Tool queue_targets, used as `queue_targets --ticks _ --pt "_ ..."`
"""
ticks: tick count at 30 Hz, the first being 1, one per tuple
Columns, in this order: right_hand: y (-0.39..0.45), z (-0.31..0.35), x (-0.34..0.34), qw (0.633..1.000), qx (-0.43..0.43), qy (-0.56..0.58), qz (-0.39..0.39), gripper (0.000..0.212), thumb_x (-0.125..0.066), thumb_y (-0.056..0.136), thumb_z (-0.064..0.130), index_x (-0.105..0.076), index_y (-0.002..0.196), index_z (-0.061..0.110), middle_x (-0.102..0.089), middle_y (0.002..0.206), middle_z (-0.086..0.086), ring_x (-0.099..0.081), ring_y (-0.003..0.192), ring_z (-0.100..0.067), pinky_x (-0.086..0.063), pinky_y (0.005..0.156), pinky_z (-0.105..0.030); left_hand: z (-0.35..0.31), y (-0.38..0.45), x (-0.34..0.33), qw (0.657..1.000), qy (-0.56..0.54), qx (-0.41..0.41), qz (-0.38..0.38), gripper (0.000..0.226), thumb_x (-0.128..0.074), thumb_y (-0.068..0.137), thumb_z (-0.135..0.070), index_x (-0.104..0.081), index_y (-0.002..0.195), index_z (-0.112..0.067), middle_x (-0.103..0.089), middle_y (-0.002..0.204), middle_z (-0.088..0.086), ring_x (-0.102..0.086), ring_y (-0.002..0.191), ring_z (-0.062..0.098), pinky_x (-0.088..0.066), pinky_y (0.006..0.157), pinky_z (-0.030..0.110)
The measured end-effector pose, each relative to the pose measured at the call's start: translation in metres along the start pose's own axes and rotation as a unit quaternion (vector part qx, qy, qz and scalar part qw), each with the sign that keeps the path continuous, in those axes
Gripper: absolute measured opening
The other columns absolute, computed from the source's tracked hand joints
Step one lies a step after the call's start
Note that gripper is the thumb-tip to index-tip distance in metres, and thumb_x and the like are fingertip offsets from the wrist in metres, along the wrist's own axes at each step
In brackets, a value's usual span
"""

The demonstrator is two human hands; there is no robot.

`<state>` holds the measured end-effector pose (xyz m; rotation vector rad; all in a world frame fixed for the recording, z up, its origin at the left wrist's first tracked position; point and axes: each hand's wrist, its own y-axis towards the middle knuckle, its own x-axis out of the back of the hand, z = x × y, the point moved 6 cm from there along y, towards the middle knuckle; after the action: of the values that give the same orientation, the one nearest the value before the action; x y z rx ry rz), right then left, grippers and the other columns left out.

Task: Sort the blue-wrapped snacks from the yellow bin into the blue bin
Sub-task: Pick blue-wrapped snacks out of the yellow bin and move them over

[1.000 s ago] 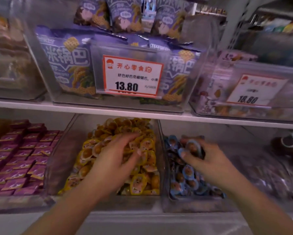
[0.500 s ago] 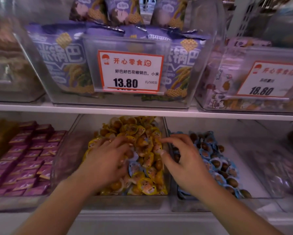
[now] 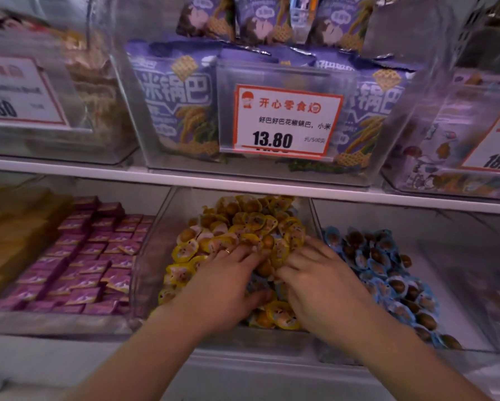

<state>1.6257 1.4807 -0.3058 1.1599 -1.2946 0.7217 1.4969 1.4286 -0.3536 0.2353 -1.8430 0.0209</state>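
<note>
Both hands down in the yellow bin, shop shelf.

White shelf (image 3: pixel 185 180) above the fingers carries clear tubs of purple snack bags (image 3: pixel 173 102) and a price tag (image 3: pixel 286 120) reading 13.80. Lower level: yellow bin (image 3: pixel 156 256), a clear tub full of yellow-wrapped snacks (image 3: pixel 251 221), directly under the fingers; blue bin (image 3: pixel 451 285) just right of them, part filled with blue-wrapped snacks (image 3: pixel 387 273); purple packets (image 3: pixel 83 256) well left. Left hand (image 3: pixel 228 282) and right hand (image 3: pixel 318 282) lie side by side on the yellow pile, fingers loosely spread, tips buried in wrappers. Some blue wrapper shows between the hands; cannot tell whether either hand grips anything.
</note>
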Motion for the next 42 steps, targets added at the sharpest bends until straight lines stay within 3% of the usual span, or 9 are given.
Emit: queue_targets --ticks 3,9,17,21,24,28,33,36,42 --pt "0.001 -0.003 0.000 1.000 -0.010 0.013 -0.004 0.036 -0.039 0.076 0.027 -0.074 0.083 0.024 -0.067 0.080 0.005 -0.066 0.084 -0.020 -0.047 0.103 -0.043 0.014 0.002 -0.001 0.998 0.034 0.043 -0.005 0.057 -0.055 0.083 -0.065 -0.050 0.130 -0.034 -0.053 0.127 -0.006 -0.049 0.118 0.020 -0.042 0.099 0.038" --pt "0.000 -0.001 0.000 0.998 -0.030 0.036 -0.044 0.023 -0.050 0.077 0.024 -0.073 0.080 0.023 -0.068 0.074 0.006 -0.064 0.076 -0.018 -0.048 0.098 -0.041 0.014 -0.005 -0.001 0.999 0.003 0.025 0.022 0.035 -0.062 0.081 -0.055 -0.051 0.106 -0.033 -0.060 0.107 -0.009 -0.056 0.101 0.016 -0.050 0.078 0.036" --pt "-0.002 -0.002 0.002 0.996 -0.033 0.065 -0.049 0.025 -0.048 0.082 0.026 -0.073 0.083 0.024 -0.068 0.077 0.008 -0.063 0.078 -0.015 -0.044 0.100 -0.036 0.029 -0.002 0.007 0.987 -0.159 0.033 0.006 0.017 -0.073 0.082 -0.042 -0.064 0.096 -0.036 -0.063 0.081 -0.017 -0.060 0.074 0.001 -0.053 0.065 0.032" --pt "-0.002 -0.002 0.002 0.995 -0.032 0.074 -0.051 0.026 -0.048 0.083 0.027 -0.073 0.085 0.022 -0.069 0.078 0.007 -0.063 0.078 -0.016 -0.044 0.100 -0.038 0.024 -0.001 0.008 0.986 -0.161 0.030 -0.006 0.038 -0.064 0.075 -0.069 -0.059 0.101 -0.042 -0.061 0.085 -0.023 -0.058 0.077 -0.006 -0.044 0.060 0.013" --pt "-0.002 -0.001 0.001 0.995 -0.029 0.080 -0.057 0.025 -0.049 0.083 0.028 -0.073 0.087 0.023 -0.070 0.080 0.007 -0.064 0.080 -0.016 -0.044 0.100 -0.038 0.006 0.001 -0.002 1.000 -0.006 -0.004 -0.007 0.062 -0.039 0.075 -0.081 -0.050 0.117 -0.036 -0.056 0.105 -0.017 -0.059 0.089 0.007 -0.049 0.068 0.030" --pt "-0.002 -0.001 0.001 0.993 -0.027 0.087 -0.077 0.023 -0.051 0.083 0.025 -0.073 0.086 0.023 -0.071 0.080 0.008 -0.064 0.079 -0.014 -0.045 0.098 -0.037 0.003 0.004 -0.005 0.999 0.041 -0.003 -0.033 0.037 -0.048 0.090 -0.059 -0.048 0.112 -0.030 -0.056 0.107 -0.008 -0.061 0.091 0.019 -0.047 0.065 0.035" --pt "-0.003 -0.003 0.002 0.989 -0.017 0.109 -0.094 0.023 -0.050 0.085 0.025 -0.073 0.084 0.022 -0.071 0.080 0.008 -0.064 0.079 -0.014 -0.045 0.098 -0.036 0.015 0.004 0.007 0.993 -0.111 0.021 -0.031 0.008 -0.064 0.090 -0.035 -0.059 0.087 -0.030 -0.057 0.075 -0.010 -0.054 0.068 0.004 -0.040 0.058 0.026" --pt "-0.002 -0.003 0.004 0.987 -0.024 0.122 -0.097 0.022 -0.052 0.085 0.024 -0.074 0.086 0.022 -0.071 0.081 0.008 -0.065 0.078 -0.014 -0.047 0.096 -0.036 0.037 -0.001 0.027 0.956 -0.259 0.090 -0.101 0.010 -0.071 0.088 -0.023 -0.065 0.081 -0.027 -0.065 0.067 0.000 -0.058 0.053 0.007 -0.046 0.049 0.025" --pt "0.003 0.005 0.011 0.984 -0.029 0.145 -0.096 0.014 -0.059 0.084 0.019 -0.072 0.087 0.020 -0.067 0.080 0.006 -0.063 0.078 -0.017 -0.050 0.084 -0.035 0.061 -0.018 0.045 0.806 -0.512 0.209 -0.212 0.013 -0.065 0.091 -0.010 -0.068 0.079 -0.012 -0.057 0.062 0.021 -0.043 0.039 0.020 -0.029 0.039 0.020"
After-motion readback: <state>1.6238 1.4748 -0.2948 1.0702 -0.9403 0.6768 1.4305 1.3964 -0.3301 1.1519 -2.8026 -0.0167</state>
